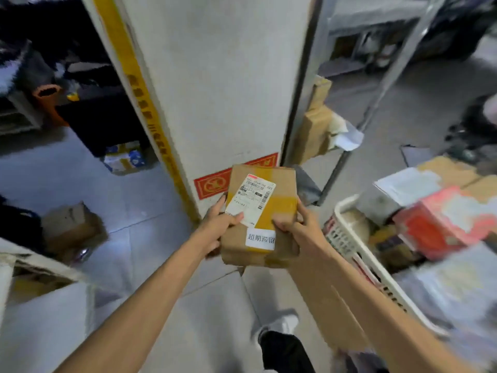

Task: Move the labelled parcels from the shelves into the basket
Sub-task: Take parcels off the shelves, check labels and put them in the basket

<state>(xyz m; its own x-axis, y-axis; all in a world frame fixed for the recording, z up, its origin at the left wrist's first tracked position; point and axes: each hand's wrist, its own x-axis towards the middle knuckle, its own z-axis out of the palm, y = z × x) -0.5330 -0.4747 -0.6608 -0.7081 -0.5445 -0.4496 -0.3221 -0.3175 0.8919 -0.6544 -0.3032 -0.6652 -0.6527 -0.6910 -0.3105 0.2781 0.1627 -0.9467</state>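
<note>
1. A brown cardboard parcel (282, 184) is held in mid-air in front of the person, above the tiled floor (139, 200). It is just left of the basket and not inside it.
2. The left hand (217, 227) grips the parcel's left edge. Its thumb presses on the white shipping label (251, 197) and its fingers curl behind the box.
3. The right hand (293, 224) clamps the right edge, with the thumb on the top face and the fingers wrapped round the side.
4. A band of yellow tape crosses the parcel, and a small white sticker (261, 238) with printed characters sits near its lower end, between the two hands.
5. The white plastic basket (343, 239) stands to the right. It already holds several parcels, among them a red-and-white box (441, 222); that part of the view is blurred.
6. Behind the parcel rises a white pillar (215, 90) with a yellow strip (134, 84) down its left corner and a red sticker (212, 184) near its foot.
7. A metal shelf rack (390, 76) stands at upper right, with brown packages (314, 127) on its near end.
8. A cardboard box (70, 227) lies on the floor at left.
</note>
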